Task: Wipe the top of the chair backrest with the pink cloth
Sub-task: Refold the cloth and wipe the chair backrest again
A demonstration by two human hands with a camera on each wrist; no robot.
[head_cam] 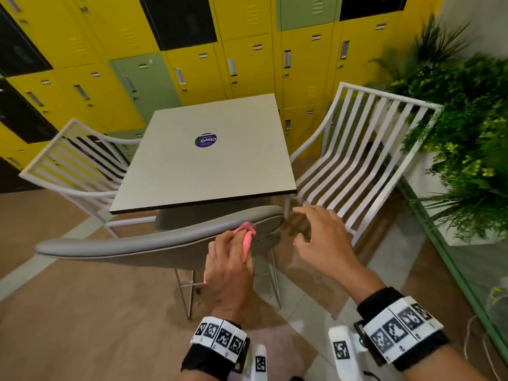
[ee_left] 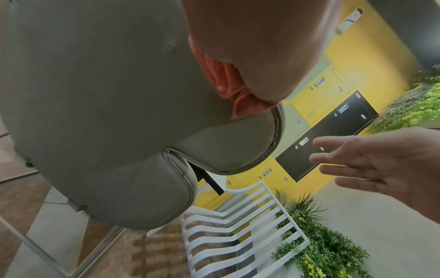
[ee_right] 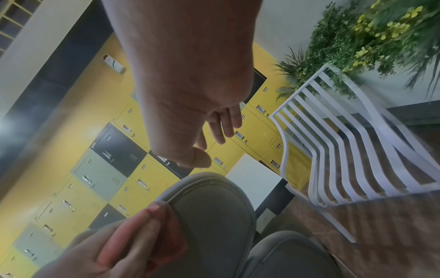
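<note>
A grey padded chair backrest (head_cam: 132, 242) curves across the lower middle of the head view, in front of the table. My left hand (head_cam: 229, 264) grips a bunched pink cloth (head_cam: 246, 232) and holds it against the backrest's top edge near its right end. The left wrist view shows the pink cloth (ee_left: 228, 80) pressed between my hand and the grey backrest (ee_left: 95, 112). My right hand (head_cam: 320, 237) hovers just right of the backrest end, fingers spread and holding nothing; it touches nothing. Its fingers (ee_right: 226, 124) hang in the air above the backrest (ee_right: 209, 206).
A square grey table (head_cam: 203, 158) with a round purple sticker stands beyond the chair. White slatted metal chairs stand to the left (head_cam: 74, 163) and right (head_cam: 357, 158). Yellow, green and black lockers (head_cam: 247, 56) line the back wall. Green plants (head_cam: 467, 119) fill the right side.
</note>
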